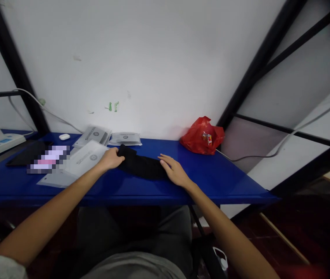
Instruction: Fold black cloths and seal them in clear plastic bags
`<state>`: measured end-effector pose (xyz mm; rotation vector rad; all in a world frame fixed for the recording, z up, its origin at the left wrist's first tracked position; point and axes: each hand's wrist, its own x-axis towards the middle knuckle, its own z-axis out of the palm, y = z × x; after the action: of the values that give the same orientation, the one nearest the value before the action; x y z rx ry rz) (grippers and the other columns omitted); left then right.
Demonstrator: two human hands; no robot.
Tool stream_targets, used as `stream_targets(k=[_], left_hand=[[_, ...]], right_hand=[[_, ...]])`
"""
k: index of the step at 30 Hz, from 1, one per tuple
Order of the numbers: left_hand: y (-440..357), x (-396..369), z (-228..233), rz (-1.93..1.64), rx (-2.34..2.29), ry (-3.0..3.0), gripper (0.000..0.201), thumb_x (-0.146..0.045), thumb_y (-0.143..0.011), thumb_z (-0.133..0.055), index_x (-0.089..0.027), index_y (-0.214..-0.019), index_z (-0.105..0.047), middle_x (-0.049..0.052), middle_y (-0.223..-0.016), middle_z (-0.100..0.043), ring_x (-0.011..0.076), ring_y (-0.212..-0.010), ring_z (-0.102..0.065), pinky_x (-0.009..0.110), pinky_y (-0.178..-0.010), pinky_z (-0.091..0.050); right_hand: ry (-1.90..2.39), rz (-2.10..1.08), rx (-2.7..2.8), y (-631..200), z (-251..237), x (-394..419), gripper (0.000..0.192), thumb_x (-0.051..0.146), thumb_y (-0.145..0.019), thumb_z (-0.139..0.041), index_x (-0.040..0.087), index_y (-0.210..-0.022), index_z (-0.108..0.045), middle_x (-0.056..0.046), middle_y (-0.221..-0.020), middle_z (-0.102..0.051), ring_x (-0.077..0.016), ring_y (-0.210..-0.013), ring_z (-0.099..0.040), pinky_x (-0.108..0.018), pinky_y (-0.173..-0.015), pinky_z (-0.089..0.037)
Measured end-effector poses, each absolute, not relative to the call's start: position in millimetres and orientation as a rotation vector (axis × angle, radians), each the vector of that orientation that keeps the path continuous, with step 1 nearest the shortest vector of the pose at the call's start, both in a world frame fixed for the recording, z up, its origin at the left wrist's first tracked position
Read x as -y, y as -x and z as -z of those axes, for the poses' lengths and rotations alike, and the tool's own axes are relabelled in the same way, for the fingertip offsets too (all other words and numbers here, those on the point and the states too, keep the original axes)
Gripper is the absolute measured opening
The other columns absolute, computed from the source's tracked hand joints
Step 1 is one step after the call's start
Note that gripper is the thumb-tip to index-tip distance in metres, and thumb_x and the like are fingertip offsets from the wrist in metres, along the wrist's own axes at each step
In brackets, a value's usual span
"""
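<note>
Two hands lie on a black cloth on the blue bench: left hand clamped on its end, right hand flat, fingers apart.

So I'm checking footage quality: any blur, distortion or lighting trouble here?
Head view: wide-angle bending of the black frame bars; a pixelated patch left of the left hand; black cloth shows no detail; below the blue table is dim.
</note>
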<state>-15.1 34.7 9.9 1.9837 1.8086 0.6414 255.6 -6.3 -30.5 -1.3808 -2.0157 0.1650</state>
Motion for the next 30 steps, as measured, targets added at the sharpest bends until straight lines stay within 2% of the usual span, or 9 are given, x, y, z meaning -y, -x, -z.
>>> stream_targets(k=[5, 11, 20, 24, 30], left_hand=[[20.7, -29.5, -25.2, -0.603, -2.018, -2.252, 0.034, -0.027, -0.075, -0.050, -0.014, -0.105, -0.057, 0.016, -0.101, -0.064, 0.0350, -0.095, -0.060, 0.044, -0.073, -0.048], [1.3, -15.7, -29.7, -0.543, -2.059, -2.505, 0.026, -0.019, -0.082, -0.044, -0.013, -0.104, -0.055, 0.015, -0.104, -0.062, 0.0304, -0.092, -0.061, 0.042, -0.073, -0.048], [-43.4, -2.0, -31.2, -0.389, -2.040, -2.784, 0.029, -0.007, -0.080, -0.046, -0.009, -0.108, -0.053, 0.014, -0.105, -0.058, 0.0270, -0.096, -0.059, 0.034, -0.071, -0.049], [-64.5, 4.4, -31.2, -0.302, -2.012, -2.826, 0.031, -0.003, -0.079, -0.048, -0.011, -0.110, -0.052, 0.013, -0.107, -0.058, 0.0251, -0.099, -0.057, 0.031, -0.073, -0.048], [-79.5, 8.6, -33.0, -0.234, -1.951, -2.847, 0.028, -0.005, -0.084, -0.045, -0.012, -0.110, -0.053, 0.013, -0.109, -0.057, 0.0250, -0.100, -0.057, 0.031, -0.074, -0.047]], right_hand=[[1.500, -0.168, 1.961, -282.4, 46.8, 5.5, 0.042, 0.039, -0.091, -0.040, 0.013, -0.117, -0.060, -0.015, -0.127, -0.057, -0.0240, -0.123, -0.049, -0.044, -0.107, -0.034], [1.500, -0.151, 1.969, -282.1, 54.5, 5.2, 0.044, 0.040, -0.090, -0.040, 0.013, -0.120, -0.058, -0.015, -0.127, -0.057, -0.0238, -0.122, -0.050, -0.043, -0.107, -0.035], [1.480, -0.132, 2.002, -278.7, 53.6, 9.0, 0.043, 0.042, -0.090, -0.042, 0.016, -0.121, -0.058, -0.014, -0.126, -0.058, -0.0246, -0.120, -0.052, -0.045, -0.104, -0.038], [1.311, -0.117, 2.131, -270.3, 43.8, 20.8, 0.040, 0.040, -0.090, -0.044, 0.022, -0.124, -0.056, -0.010, -0.134, -0.052, -0.0224, -0.125, -0.046, -0.045, -0.105, -0.036], [1.312, -0.078, 2.321, -262.4, 42.1, 24.9, 0.037, 0.039, -0.091, -0.045, 0.020, -0.117, -0.063, -0.014, -0.137, -0.047, -0.0261, -0.129, -0.041, -0.048, -0.106, -0.032]])
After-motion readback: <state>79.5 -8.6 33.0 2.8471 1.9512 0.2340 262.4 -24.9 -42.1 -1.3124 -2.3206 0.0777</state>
